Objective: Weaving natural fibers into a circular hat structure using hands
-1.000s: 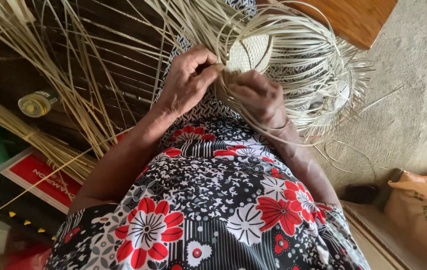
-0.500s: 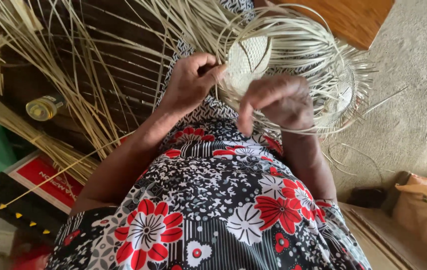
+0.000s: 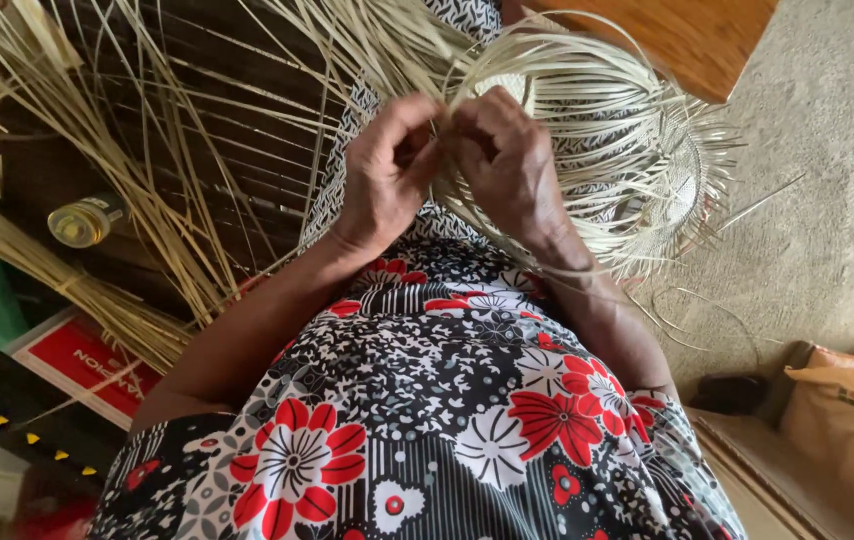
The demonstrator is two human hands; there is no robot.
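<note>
Head view, hands (image 3: 447,165) pinching straw strands (image 3: 587,110), fingertips hidden

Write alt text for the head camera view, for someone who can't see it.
Seen from above, a person's left hand and right hand pinch pale straw strands of a half-woven round straw piece held over a lap in a floral dress. Loose long straw stalks fan out on the left, near a small yellow-capped bottle.

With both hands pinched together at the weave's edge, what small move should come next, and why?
Probably draw the pinched strand snug against the woven piece. The left hand and right hand meet fingertip to fingertip on thin straw strands, many fanning out loose and unworked.
</note>
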